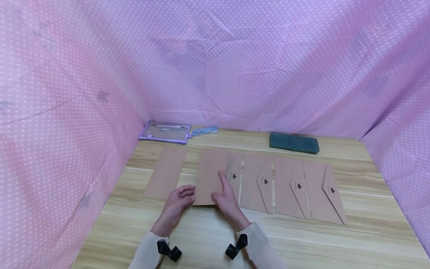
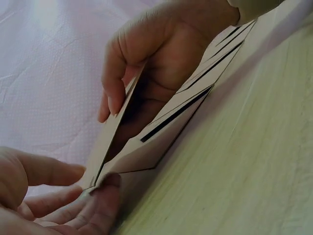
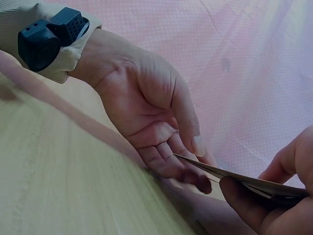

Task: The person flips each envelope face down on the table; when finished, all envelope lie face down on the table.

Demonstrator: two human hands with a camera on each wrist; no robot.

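Head view: one lilac mesh pouch (image 1: 161, 140) is holding pens (image 1: 171, 126); one dark green case (image 1: 294, 143) is lying closed, contents hidden. Four brown envelopes (image 1: 283, 186) are lying in a row, flaps folded over, contents hidden. One plain brown paper piece (image 1: 209, 175) is overlapping the leftmost. Right hand (image 1: 226, 198) is pinching this piece, digits on both faces. Left hand (image 1: 178, 201) is curving loosely about its left edge; whether pinching, cannot be told.
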